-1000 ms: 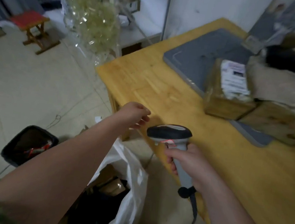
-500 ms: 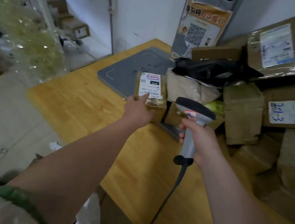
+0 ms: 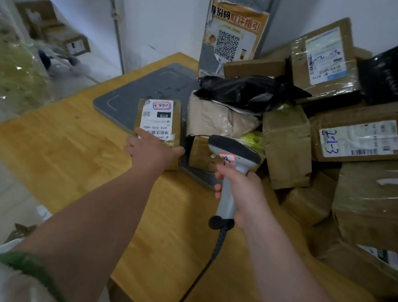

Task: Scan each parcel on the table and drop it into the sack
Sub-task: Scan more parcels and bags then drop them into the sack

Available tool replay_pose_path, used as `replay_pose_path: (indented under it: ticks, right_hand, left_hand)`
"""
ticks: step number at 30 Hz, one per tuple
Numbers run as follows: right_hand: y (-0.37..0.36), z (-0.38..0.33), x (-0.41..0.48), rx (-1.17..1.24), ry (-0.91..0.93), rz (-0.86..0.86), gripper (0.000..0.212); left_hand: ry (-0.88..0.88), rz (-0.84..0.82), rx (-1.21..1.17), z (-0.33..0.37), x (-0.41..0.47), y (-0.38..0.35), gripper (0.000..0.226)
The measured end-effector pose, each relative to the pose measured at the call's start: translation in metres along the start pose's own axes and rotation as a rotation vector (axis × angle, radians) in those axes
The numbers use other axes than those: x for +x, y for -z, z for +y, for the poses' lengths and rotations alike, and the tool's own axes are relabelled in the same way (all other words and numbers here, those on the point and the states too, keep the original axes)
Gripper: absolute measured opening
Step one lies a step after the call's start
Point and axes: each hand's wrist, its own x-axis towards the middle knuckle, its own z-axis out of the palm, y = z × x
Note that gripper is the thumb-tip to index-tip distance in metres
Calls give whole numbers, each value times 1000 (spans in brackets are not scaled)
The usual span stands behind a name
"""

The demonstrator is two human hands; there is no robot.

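Pale walls and a torn poster (image 3: 233,39) with a QR code stand behind a wooden bench (image 3: 67,149). A grey mat (image 3: 128,102) lies flat on the bench. On the mat's near edge rests a small parcel (image 3: 159,118), a brown box with a white barcode label facing up. The left hand (image 3: 151,153) grips the parcel's near end, its thumb along the right edge and its fingers (image 3: 130,148) curled over the left corner. Just beside it, the right hand (image 3: 245,194) holds a grey scanner (image 3: 233,152), fingers (image 3: 218,186) wrapped round the handle and the dark head tilted toward the parcel. A black cable (image 3: 191,283) hangs from the scanner's handle. To the right is a heap of parcels (image 3: 360,138), taped brown boxes with a black bag (image 3: 245,91) lying on top.
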Motion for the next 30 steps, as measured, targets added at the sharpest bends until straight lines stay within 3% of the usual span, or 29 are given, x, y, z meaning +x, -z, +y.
replay_pose_path:
  ticks: [7,11,13,15,17,24,30]
  right_hand:
    - [5,17,-15,15,-52,-70,6]
    - [-3,46,-26,9,-177,-151,18]
    - [-8,58,-33,2,-238,-153,24]
    - [-11,64,-39,15,-271,-132,32]
    - [-11,67,-43,45,-284,-116,39]
    - [2,62,-54,72,-262,-99,42]
    - [16,52,-61,69,-182,-163,26]
  left_hand:
    - [-11,-73,-21,-69,-76,17,106]
    - [-54,-149,22,-101,-105,19,119]
    - [-45,-218,-120,-112,-106,19,111]
    - [15,-302,-367,-118,-107,26,73]
    - [108,-395,-546,-122,-108,30,51]
    - [298,-677,-1019,-140,-116,28,34]
    - [317,-644,-1201,-150,-122,25,39]
